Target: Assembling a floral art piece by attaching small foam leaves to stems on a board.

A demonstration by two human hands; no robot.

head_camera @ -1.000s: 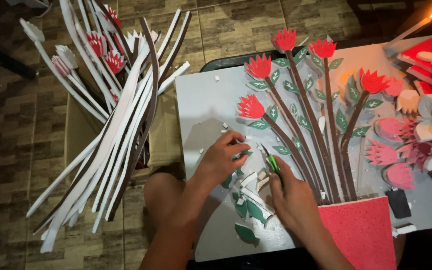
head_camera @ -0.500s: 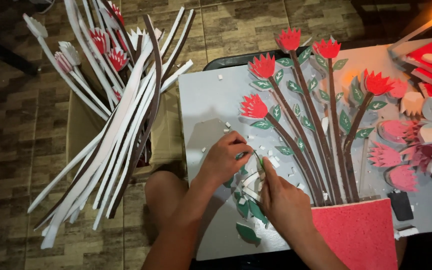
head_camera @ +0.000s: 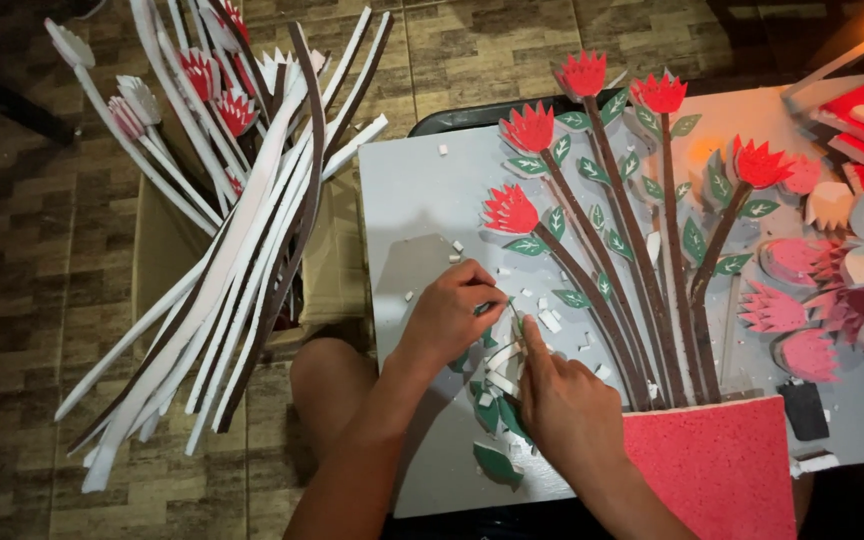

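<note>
Both hands have drawn closer together over the grey board [head_camera: 422, 200] since half a second ago, the right hand [head_camera: 567, 405] sliding up beside the left, and the green-handled tool seen a second ago is out of sight. At far left, a brown cardboard box [head_camera: 167, 255] on the tiled floor holds a sheaf of long white and dark-brown foam strips [head_camera: 242, 260], some tipped with red flower heads. On the board, the left hand [head_camera: 452, 315] curls its fingertips in a pinch over small foam scraps; what it grips cannot be made out. Just beside it, the right hand rests fingers-down, thumb extended, on a heap of green foam leaves [head_camera: 497, 415] and white offcuts. Further right, brown stems [head_camera: 612, 290] with jagged red foam flowers [head_camera: 527, 128] rise from a spongy red pot shape [head_camera: 717, 470]. Pink and white cut-outs [head_camera: 802, 300] crowd the right edge.
</note>
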